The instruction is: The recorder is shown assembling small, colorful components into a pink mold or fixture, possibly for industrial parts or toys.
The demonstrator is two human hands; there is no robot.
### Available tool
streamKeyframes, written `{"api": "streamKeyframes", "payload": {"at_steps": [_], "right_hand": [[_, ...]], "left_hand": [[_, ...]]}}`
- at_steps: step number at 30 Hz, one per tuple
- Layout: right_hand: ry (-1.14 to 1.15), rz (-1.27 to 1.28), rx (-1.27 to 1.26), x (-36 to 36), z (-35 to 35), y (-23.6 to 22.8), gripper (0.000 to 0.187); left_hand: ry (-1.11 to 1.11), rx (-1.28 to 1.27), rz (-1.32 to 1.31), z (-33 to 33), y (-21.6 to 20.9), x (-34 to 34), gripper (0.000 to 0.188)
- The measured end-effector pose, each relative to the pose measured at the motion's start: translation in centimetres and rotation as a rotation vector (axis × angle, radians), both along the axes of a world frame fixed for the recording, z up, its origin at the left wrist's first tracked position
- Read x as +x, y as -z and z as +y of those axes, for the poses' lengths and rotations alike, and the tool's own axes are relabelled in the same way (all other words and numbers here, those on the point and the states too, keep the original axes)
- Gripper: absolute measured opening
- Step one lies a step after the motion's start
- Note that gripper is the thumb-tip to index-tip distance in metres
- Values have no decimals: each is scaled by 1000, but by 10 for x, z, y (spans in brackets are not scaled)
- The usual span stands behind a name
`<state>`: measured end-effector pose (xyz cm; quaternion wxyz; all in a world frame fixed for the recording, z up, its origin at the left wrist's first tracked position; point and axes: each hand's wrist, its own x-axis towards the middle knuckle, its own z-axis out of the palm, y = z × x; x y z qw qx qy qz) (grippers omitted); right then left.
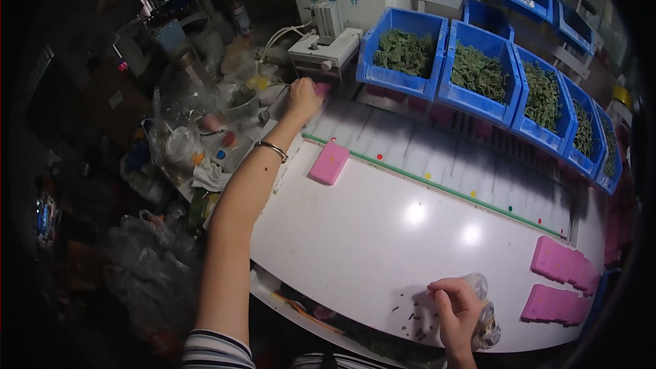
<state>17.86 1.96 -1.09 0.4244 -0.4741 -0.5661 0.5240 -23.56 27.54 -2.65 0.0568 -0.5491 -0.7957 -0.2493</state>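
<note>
My left hand [305, 100] reaches to the far left of the table, its fingers closed at a small pink box [323, 89] just below a white machine. Part of that box is hidden by the hand. Over the near right of the table is my right hand [458, 307], fingers curled and thumb drawn toward them; anything between the fingertips is too small to make out. Small dark bits [413, 316] lie scattered beside it. A clear plastic bag [488, 324] with contents rests partly behind the right hand. Another pink box [330, 162] lies by the green strip.
Blue bins [404, 84] of dried green herb stand in a row along the far side. Pink boxes [557, 305] lie in two rows at the right. The white machine [326, 51] is at the back. Plastic bags [181, 147] and clutter crowd the left.
</note>
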Motion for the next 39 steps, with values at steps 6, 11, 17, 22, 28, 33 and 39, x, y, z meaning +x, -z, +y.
{"api": "streamKeyframes", "payload": {"at_steps": [6, 11, 17, 22, 28, 33, 39], "right_hand": [[-26, -47, 18, -4, -1, -6, 10], [-131, -113, 104, 11, -2, -2, 23], [-60, -451, 564, -31, 15, -25, 74], [-48, -502, 705, -17, 5, -15, 87], [57, -609, 810, -11, -8, -14, 74], [53, -641, 718, 2, -14, -24, 65], [-222, -440, 758, 9, -23, -37, 31]], "left_hand": [[129, -94, 282, -85, -16, 92, 51], [366, -158, 82, -151, 2, 131, 54], [803, -239, -983, -225, -23, 211, 52], [770, -570, -1420, -243, -39, 244, 48], [681, -607, -1699, -255, -21, 266, 52], [545, -634, -1916, -258, -23, 274, 54], [389, -351, -2138, -255, -14, 275, 64]]}}
